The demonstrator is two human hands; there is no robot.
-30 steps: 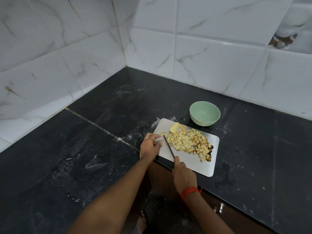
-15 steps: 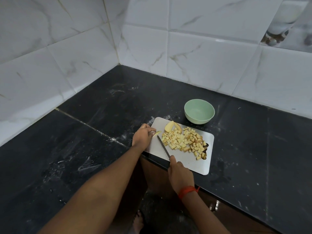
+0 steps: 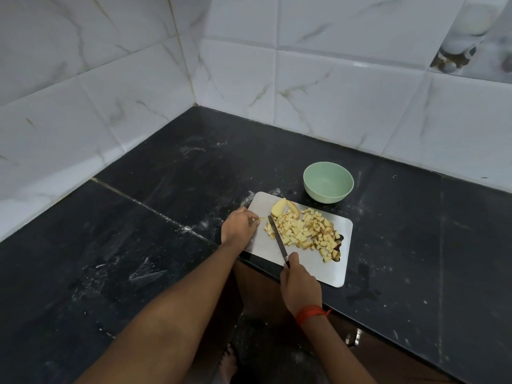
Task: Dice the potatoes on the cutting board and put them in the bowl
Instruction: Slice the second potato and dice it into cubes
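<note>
A white cutting board [image 3: 324, 266] lies at the counter's front edge. On it sits a heap of diced potato [image 3: 303, 232], with two uncut potato wedges [image 3: 279, 207] at its far side. My right hand [image 3: 300, 284] grips the handle of a knife [image 3: 277, 238] whose blade lies against the left side of the heap. My left hand [image 3: 239, 225] rests on the board's left end and pinches a small potato piece [image 3: 261, 219] at its fingertips. A pale green bowl [image 3: 328, 182] stands just behind the board; nothing shows inside it.
The black stone counter [image 3: 138, 245] runs into a corner of white marble-look tiled walls [image 3: 318, 92]. White smears mark the counter. The counter's front edge [image 3: 266, 273] passes under the board's near side. A bare foot [image 3: 228, 364] shows on the floor below.
The camera view shifted slightly. The knife blade stays at the heap's left side, and my left hand stays at the board's left end pinching a small potato piece.
</note>
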